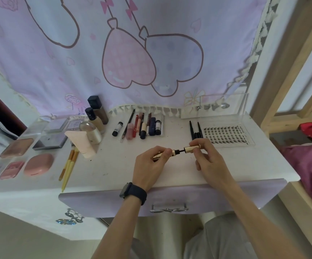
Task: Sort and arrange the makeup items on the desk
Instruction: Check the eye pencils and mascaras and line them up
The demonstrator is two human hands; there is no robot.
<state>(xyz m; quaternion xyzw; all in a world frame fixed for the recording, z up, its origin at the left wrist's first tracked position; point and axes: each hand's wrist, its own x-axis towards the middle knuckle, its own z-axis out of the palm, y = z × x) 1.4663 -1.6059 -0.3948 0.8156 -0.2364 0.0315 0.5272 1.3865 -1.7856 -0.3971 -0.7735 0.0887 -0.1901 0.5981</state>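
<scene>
Both hands met low over the front of the desk (114,171), and the gold tube (174,152) ran sideways between them, clear of the surface. The left hand (149,161) had curled its fingers round the tube's body, so only the end past its fingertips showed. The right hand (205,157) pinched the cap (189,148) between thumb and fingertips, the other fingers tucked loosely under. Between the two sets of fingertips a short black neck (180,151) lay bare: cap and tube in line but not closed up. That straight, level hold probably served a twist, on or off, and which one could not be told. Backs of both hands faced up, the forearms angled in toward each other, and a dark watch (132,192) sat on the left wrist. Just beyond the right fingertips lay black pens (195,130) and a lash tray (226,134). Well beyond the left fingers a row of sticks (142,126) was lined up, so the tube likely had a slot waiting in one group.
</scene>
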